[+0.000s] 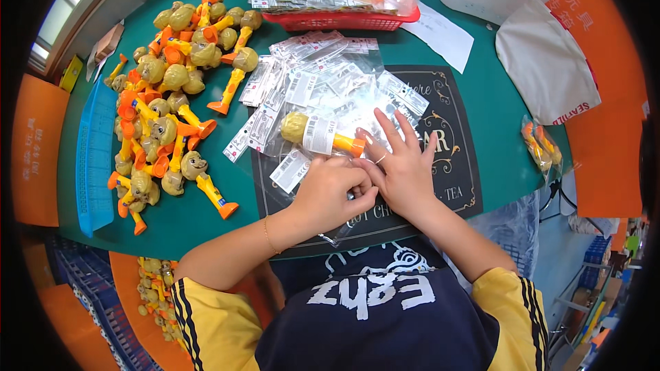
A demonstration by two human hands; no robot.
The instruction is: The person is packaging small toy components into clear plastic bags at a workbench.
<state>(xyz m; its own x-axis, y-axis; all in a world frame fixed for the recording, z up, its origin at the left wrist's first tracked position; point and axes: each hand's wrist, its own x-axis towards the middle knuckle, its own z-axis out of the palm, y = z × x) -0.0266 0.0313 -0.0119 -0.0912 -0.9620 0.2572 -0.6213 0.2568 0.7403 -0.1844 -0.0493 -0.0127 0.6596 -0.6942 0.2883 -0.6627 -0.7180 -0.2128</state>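
Observation:
In front of me a toy figure (294, 128) with a gold-wrapped round head and an orange foot end lies inside a clear plastic bag (318, 135) with a white printed label. My left hand (335, 189) is closed at the bag's near edge, its fingers pinched on the plastic. A small shiny piece shows under its curled fingers; what it is I cannot make out. My right hand (404, 168) has its fingers spread over the bag, its thumb against the left fingers. Beneath and beyond lies a pile of flat printed clear bags (330, 72).
Many loose figures (165, 82) are heaped at the left beside a blue basket (96, 158). A red basket (344, 22) full of bags stands at the far side. A dark printed mat (450, 130) lies underneath. Bagged figures (543, 144) and a white cloth bag (543, 58) are at the right.

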